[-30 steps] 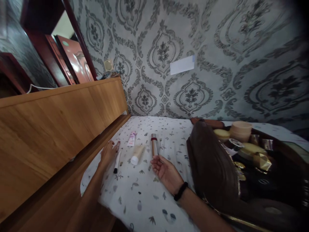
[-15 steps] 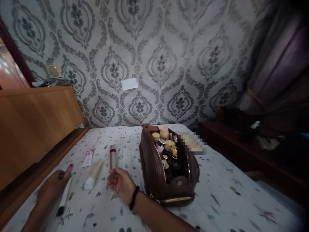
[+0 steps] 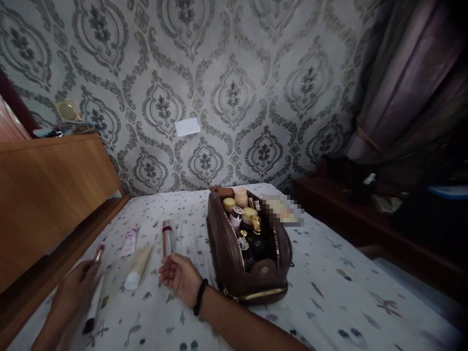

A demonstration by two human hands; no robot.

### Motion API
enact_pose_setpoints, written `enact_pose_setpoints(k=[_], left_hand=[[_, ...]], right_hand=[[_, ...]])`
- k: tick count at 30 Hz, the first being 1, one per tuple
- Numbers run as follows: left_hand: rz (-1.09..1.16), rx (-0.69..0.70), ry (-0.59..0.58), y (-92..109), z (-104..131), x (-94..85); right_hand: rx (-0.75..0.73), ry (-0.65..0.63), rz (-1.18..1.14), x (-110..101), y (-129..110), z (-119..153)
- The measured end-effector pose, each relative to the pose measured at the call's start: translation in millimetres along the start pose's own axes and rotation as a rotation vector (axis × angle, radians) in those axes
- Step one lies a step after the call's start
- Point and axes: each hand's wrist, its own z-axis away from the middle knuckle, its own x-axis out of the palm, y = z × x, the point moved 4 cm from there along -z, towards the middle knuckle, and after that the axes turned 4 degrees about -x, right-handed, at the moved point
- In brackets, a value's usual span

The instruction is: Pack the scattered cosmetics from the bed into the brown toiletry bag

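My left hand (image 3: 75, 285) is closed on a slim pink tube (image 3: 99, 252) whose end pokes out past the fingertips. Just beside that hand a white brush (image 3: 95, 302) with a dark tip lies on the sheet. My right hand (image 3: 181, 280), with a black band at the wrist, has its fingers curled at the near end of a silver tube (image 3: 167, 239) with a dark red collar; that end is partly hidden. Between the hands lie a beige squeeze tube (image 3: 139, 265) with a white cap and a pink-and-white tube (image 3: 129, 242).
Right of my right hand stands an unzipped brown toiletry bag (image 3: 252, 287), holding several jars and bottles. A blurred-out flat item (image 3: 283, 209) lies behind it on the patterned sheet (image 3: 329, 317). A wooden headboard (image 3: 54, 185) borders the left side; a patterned wall (image 3: 234, 92) rises behind.
The view has swung slightly to the right, so everything appears shifted left. My left hand has moved a little over the sheet with the pink tube; the right hand stays by the silver tube.
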Motion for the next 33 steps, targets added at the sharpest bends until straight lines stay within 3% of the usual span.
enact_pose_setpoints(k=[4,6,9,15,23,28,33], left_hand=[[0.177,0.009,-0.034,39,16,-7.1],[0.235,0.041,-0.118,63,26,-9.2],[0.202,0.043,-0.185,85,34,-11.0],[-0.017,-0.013,-0.120,90,54,-11.6],[-0.380,0.006,-0.104,111,79,3.0],[-0.360,0.052,-0.126,110,70,0.5],[-0.369,0.038,-0.124,109,33,1.3]], right_hand=[[0.005,-0.013,-0.002,-1,-2,-1],[0.006,-0.027,-0.010,-1,-2,-1],[0.017,-0.056,-0.033,0,-2,-2],[0.044,-0.028,-0.023,3,-4,2],[0.060,-0.049,-0.029,2,-3,1],[0.056,-0.055,-0.024,2,-3,1],[0.049,-0.057,-0.007,2,-4,1]])
